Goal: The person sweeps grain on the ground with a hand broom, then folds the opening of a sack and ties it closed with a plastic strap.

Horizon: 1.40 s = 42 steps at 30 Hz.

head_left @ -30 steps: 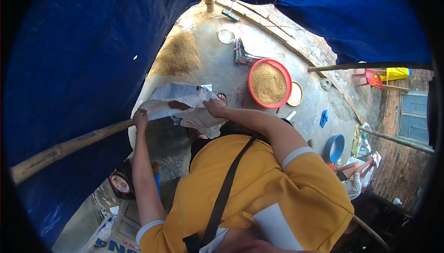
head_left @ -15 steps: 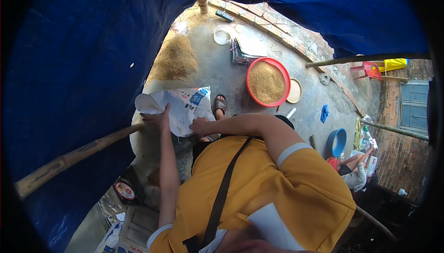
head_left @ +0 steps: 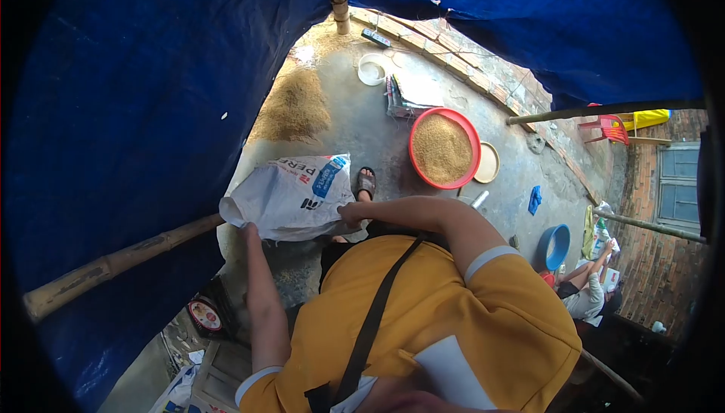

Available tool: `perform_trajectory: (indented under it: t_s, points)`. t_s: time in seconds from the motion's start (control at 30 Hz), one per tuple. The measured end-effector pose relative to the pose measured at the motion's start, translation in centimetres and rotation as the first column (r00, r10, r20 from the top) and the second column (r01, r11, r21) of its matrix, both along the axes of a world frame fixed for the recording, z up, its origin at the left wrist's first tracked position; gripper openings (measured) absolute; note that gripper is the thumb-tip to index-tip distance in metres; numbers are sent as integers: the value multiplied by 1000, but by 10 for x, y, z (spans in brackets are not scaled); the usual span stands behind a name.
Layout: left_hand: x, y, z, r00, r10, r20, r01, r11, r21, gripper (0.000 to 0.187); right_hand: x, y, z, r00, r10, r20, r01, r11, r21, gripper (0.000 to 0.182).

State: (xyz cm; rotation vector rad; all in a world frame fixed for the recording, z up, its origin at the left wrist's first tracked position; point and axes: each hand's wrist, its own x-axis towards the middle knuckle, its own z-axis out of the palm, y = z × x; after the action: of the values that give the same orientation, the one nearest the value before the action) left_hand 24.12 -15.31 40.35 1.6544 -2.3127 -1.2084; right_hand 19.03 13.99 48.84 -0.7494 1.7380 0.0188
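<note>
Head view: the white sack (head_left: 291, 197) spans the space between the hands. The right hand (head_left: 350, 215) clenches its right end; the left hand (head_left: 250, 231) touches the opposite edge, fingertips hidden, so whether they pinch cannot be told. For good control, keep tension even and avoid folding the rim. The grain heap (head_left: 296, 107) lies beyond both hands; the red basin (head_left: 476, 152) stands ahead-right of the right hand.
</note>
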Motion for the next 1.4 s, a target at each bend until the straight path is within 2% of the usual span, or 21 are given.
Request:
perform_trajectory:
  t_s: [0.07,0.17,0.27,0.4,0.47,0.53,0.6,0.67,0.73,0.8,0.87,0.9,0.93,1.0,1.03,1.1,1.17,1.2,1.27,1.37,1.4]
  points:
    - [10,2,-6,998,-56,14,57,997,-59,50,6,4,-32,997,68,22,-67,996,-51,52]
    - [18,8,-10,990,-138,40,142,979,-144,48,9,9,-17,986,-165,10,166,985,-49,41]
    - [-22,51,77,967,-231,105,251,930,-269,40,5,-1,34,937,-306,-170,260,933,-250,39]
    - [-31,48,70,924,-306,229,325,944,-50,37,1,-10,35,957,-244,-159,211,957,-197,42]
    - [-25,44,35,863,-352,361,385,923,-20,39,1,-6,21,996,2,-88,-13,992,-123,48]
    - [-18,51,26,844,-388,371,419,908,-3,40,3,4,16,993,-6,-119,-9,992,-125,43]
    - [-8,55,25,897,-372,241,378,926,20,39,2,12,9,988,-24,-151,3,991,-135,39]
    - [9,54,14,977,-156,-147,167,984,65,39,-4,17,1,981,66,-185,-83,993,-89,39]
    - [24,43,21,943,17,-332,78,959,271,45,-7,23,6,976,71,-207,-94,990,-103,38]
    - [25,35,20,899,125,-420,32,937,348,51,-21,21,23,972,66,-225,-95,989,-118,37]
    - [8,48,68,897,139,-421,18,937,348,55,-44,22,49,964,-69,-257,49,995,-83,43]
    - [3,53,92,900,168,-402,-15,934,356,60,-56,25,53,918,-88,-387,-15,967,-255,37]
    - [2,50,100,898,163,-410,-7,935,356,60,-69,27,58,914,-93,-395,-12,967,-256,37]
    - [1,42,110,865,338,-369,-75,817,572,62,-100,29,67,883,-182,-433,35,944,-327,39]
    - [7,40,111,860,345,-377,-75,815,575,62,-109,25,91,879,-176,-442,26,945,-325,39]
    - [27,37,111,927,119,-355,34,917,397,51,-112,18,138,911,-310,-272,243,936,-256,36]
    - [50,52,164,940,-248,-235,286,947,146,44,-110,12,157,929,-249,-273,182,951,-250,35]
    - [58,58,181,942,-240,-234,278,949,147,44,-109,10,160,944,-192,-268,126,962,-244,35]
    - [67,71,201,913,-409,-12,406,901,153,39,-102,6,141,950,-141,-279,79,972,-221,34]
    - [69,82,192,951,-282,125,224,910,349,35,-92,4,79,920,-58,-388,-35,973,-230,30]
    - [74,81,160,926,-322,198,245,911,332,34,-86,3,58,882,-29,-469,-102,963,-251,28]
